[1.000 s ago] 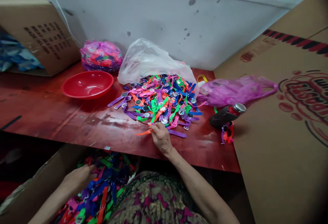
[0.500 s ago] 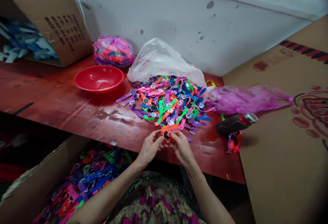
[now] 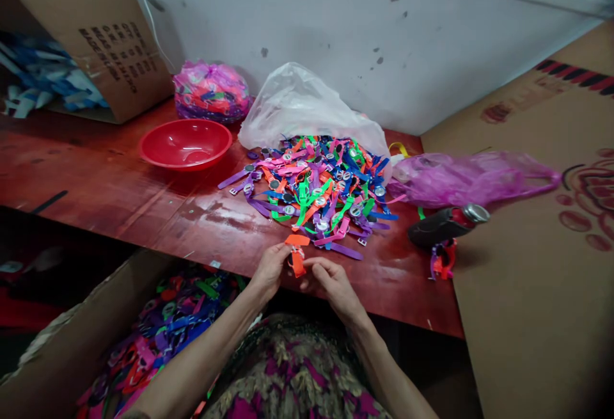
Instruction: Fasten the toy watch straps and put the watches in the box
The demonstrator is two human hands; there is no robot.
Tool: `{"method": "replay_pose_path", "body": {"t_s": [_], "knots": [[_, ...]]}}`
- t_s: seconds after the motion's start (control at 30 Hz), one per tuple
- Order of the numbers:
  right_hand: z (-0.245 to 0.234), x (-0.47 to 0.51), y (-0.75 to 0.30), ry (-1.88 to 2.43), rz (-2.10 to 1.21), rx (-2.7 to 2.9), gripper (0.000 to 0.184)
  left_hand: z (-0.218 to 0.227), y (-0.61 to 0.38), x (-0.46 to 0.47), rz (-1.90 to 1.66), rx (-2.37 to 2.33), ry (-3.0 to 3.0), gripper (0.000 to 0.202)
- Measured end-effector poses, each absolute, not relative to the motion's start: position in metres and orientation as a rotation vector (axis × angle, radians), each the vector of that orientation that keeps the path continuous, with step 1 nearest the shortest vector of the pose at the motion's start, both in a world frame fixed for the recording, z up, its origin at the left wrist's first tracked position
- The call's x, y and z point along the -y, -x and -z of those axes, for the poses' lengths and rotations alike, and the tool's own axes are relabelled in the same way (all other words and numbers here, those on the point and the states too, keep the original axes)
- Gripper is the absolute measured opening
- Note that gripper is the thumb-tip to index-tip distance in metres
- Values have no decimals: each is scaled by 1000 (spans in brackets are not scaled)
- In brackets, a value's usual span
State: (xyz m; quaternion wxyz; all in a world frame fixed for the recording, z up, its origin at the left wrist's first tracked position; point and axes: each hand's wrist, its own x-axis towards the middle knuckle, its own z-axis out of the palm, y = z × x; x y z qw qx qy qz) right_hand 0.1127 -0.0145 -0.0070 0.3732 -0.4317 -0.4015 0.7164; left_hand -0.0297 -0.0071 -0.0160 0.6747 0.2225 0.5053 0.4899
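Observation:
My left hand and my right hand meet at the near edge of the red table, both pinching one orange toy watch. Its strap hangs down between my fingers. Just beyond them lies a heap of coloured toy watches, purple, green, blue, orange and pink, spilling from a clear plastic bag. Below the table at my left a cardboard box holds several more coloured watches.
A red bowl stands left of the heap, a tied pink bag of watches behind it. A brown carton lies at the back left. A pink plastic bag, a dark can-like thing and a large printed cardboard sheet are on the right.
A second ago my left hand was down in the box and my right hand picked an orange watch off the heap's edge. Both hands now hold it, drawn nearer the table edge.

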Motion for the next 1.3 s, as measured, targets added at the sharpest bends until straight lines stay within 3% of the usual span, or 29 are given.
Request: {"method": "replay_pose_path", "body": {"t_s": [0.23, 0.33, 0.47, 0.6, 0.7, 0.8, 0.9, 1.1, 1.2, 1.3], "knots": [[-5, -1, -126, 960, -1716, 1390, 30, -4, 33, 11, -685, -838, -524, 27], [-25, 7, -128, 853, -1557, 1795, 18, 6, 34, 17, -528, -791, -512, 31], [-39, 19, -130, 801, -1377, 2201, 16, 25, 33, 24, -393, -780, -556, 28], [-21, 17, -133, 1197, -1097, 2018, 17, 20, 39, 19, -443, -887, -670, 28], [-9, 12, -133, 1319, -955, 1826, 17, 9, 48, 17, -637, -1082, -775, 46], [-8, 12, -127, 1275, -1029, 1738, 20, 9, 51, 20, -632, -1151, -906, 58], [-11, 15, -120, 1240, -1247, 1680, 18, 18, 51, 20, -663, -1281, -1016, 50], [-14, 21, -127, 1028, -1966, 1297, 26, 17, 45, 10, -695, -1260, -1126, 45], [-18, 20, -135, 1017, -1935, 1168, 25, 10, 37, 13, -597, -1153, -1024, 32], [-18, 16, -142, 1004, -1814, 1106, 22, 7, 34, 18, -707, -1107, -782, 37]]}}
